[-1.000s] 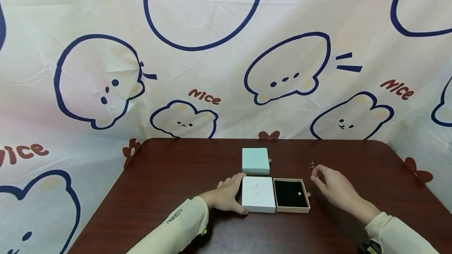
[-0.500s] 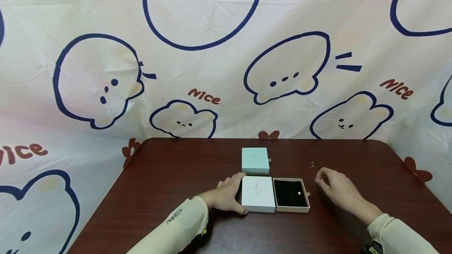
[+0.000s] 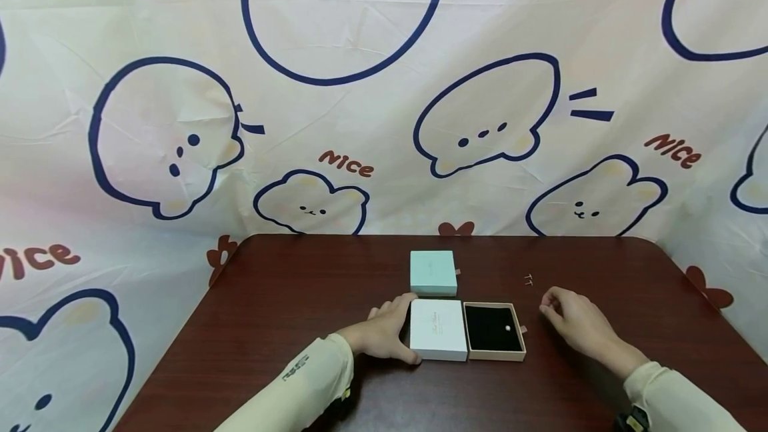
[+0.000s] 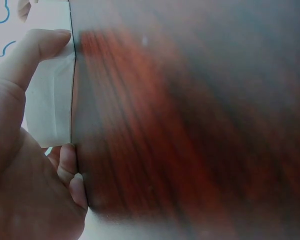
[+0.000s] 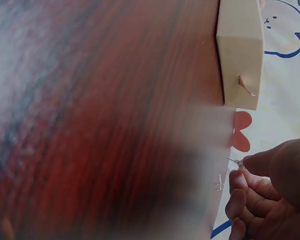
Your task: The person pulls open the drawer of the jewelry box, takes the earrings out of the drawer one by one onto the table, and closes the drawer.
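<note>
In the head view my left hand (image 3: 385,332) grips the left end of a white box sleeve (image 3: 438,329), thumb at the near side and fingers at the far side. From the sleeve's right side a drawer (image 3: 498,356) with a black lining and a ribbon tab stands out; a small pearl stud (image 3: 508,329) sits on the lining. My right hand (image 3: 577,320) is above the table, right of the drawer. In the right wrist view its thumb and forefinger pinch a tiny stud earring (image 5: 235,161), its thin post pointing out, its head partly hidden.
A mint-green box (image 3: 433,273) with a ribbon tab stands behind the white sleeve. Small metal pieces (image 3: 529,279), perhaps more studs, are on the dark wooden table (image 3: 300,285) behind the drawer and left of my right hand. A printed cloth (image 3: 384,119) hangs behind.
My right hand has drawn back from the small metal pieces, slightly right and nearer, leaving them on the table. My left hand and the boxes have stayed put.
</note>
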A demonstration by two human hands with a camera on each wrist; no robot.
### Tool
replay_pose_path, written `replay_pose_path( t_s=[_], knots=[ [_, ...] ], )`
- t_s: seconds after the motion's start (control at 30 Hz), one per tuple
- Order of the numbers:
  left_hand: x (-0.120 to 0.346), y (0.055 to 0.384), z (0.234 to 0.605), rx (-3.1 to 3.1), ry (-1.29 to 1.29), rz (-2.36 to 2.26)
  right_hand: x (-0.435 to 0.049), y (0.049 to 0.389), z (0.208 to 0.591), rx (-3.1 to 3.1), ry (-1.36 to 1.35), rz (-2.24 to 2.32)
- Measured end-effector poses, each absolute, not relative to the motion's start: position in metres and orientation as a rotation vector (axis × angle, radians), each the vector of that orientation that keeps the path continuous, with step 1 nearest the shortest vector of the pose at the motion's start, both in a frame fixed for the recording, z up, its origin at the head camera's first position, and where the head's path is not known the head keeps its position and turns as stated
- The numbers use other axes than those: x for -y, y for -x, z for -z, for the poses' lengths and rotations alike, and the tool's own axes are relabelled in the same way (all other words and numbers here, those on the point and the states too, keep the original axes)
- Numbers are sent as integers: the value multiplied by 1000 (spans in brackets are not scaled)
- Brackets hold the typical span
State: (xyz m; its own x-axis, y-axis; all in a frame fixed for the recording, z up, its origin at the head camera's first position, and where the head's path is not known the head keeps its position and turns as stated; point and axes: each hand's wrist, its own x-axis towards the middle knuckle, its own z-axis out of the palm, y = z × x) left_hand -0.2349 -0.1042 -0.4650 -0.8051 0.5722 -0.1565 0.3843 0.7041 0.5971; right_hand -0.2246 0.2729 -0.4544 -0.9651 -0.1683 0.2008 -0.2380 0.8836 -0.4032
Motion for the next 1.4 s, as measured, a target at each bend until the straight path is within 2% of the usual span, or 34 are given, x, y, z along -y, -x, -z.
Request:
replay_pose_path(
  t_s=[1.4],
  knots=[
    [104, 235, 462, -2580, -745, -788, -279, 234, 464, 2902, -375, -383]
  ],
)
